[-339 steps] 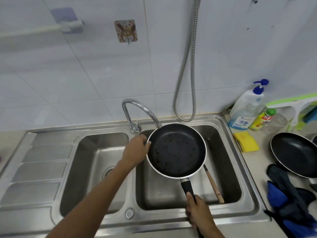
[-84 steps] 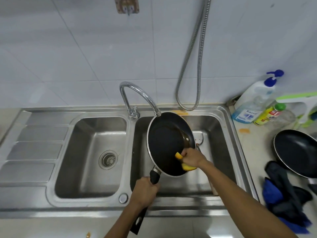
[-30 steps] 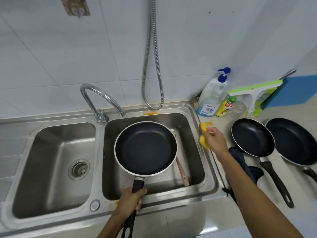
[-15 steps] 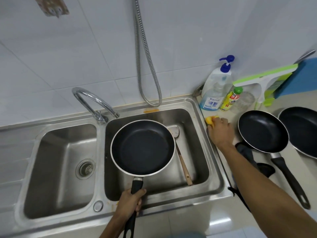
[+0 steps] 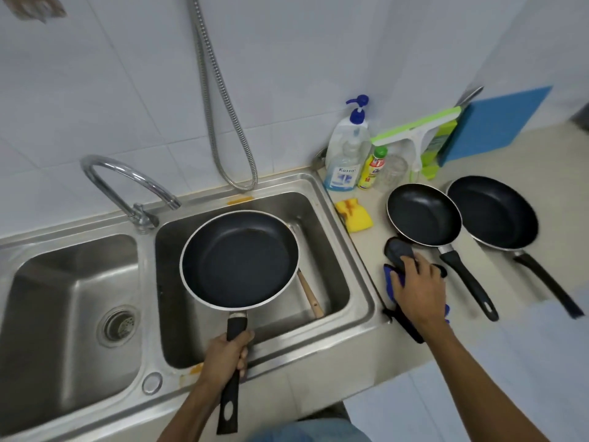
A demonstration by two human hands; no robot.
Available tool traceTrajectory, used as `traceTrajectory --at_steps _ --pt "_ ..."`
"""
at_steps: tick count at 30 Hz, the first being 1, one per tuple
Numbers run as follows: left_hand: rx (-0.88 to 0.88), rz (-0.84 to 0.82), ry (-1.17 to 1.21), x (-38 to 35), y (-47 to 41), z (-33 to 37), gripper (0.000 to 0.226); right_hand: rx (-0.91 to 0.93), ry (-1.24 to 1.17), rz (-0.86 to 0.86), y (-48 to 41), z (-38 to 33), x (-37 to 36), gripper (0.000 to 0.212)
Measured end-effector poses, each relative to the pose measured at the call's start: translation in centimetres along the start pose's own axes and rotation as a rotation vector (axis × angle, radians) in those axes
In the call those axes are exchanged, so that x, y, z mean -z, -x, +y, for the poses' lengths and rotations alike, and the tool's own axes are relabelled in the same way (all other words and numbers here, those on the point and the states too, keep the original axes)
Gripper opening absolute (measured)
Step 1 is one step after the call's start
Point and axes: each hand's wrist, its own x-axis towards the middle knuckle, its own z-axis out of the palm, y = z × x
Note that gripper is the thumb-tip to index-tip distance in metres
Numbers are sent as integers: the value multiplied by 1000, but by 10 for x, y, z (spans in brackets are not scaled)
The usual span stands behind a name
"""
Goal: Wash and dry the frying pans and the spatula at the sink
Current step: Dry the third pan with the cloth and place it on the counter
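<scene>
- Black frying pan (image 5: 239, 260) is held level over the right basin of the sink (image 5: 338, 282). The left hand (image 5: 227, 355) is wrapped round its handle at 6 o'clock.
- Wooden-handled spatula (image 5: 309, 294) lies in the basin at 3 o'clock of the pan, partly hidden under its rim.
- Right hand (image 5: 418, 290) rests on the blue and dark cloth (image 5: 399, 250) on the counter (image 5: 366, 250), fingers bent down onto it. A closed grasp cannot be confirmed.
- Two further pans, the nearer pan (image 5: 424, 215) and the farther pan (image 5: 492, 212), sit at 1 o'clock of that hand. A yellow sponge (image 5: 353, 215) lies at 11 o'clock.
- Judged step: fetching the cloth to dry the held pan.
- Risk: a brownish mark shows at 12 o'clock inside the held pan, and wiping now would smear it into the cloth.
- Risk: the cloth touches the nearer pan's rim, so a sharp pull may drag that pan.
- Risk: a one-handed hold on a wet handle may slip and drop the pan onto the spatula.
</scene>
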Motion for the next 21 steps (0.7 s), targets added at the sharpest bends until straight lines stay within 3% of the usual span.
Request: traceTrajectory --at_steps 7,11,17,21 --pt "-33 -46 7 -7 7 -3 31 -53 77 -165 25 8 -10 65" --pt "-42 -49 0 -8 11 -7 31 -97 69 -251 28 12 -10 57" --pt "-91 -39 -8 -6 24 -13 36 -201 -285 -189 23 -16 22 45" --pt "-131 -10 -8 -2 28 -13 26 65 -507 -124 13 -112 70 38"
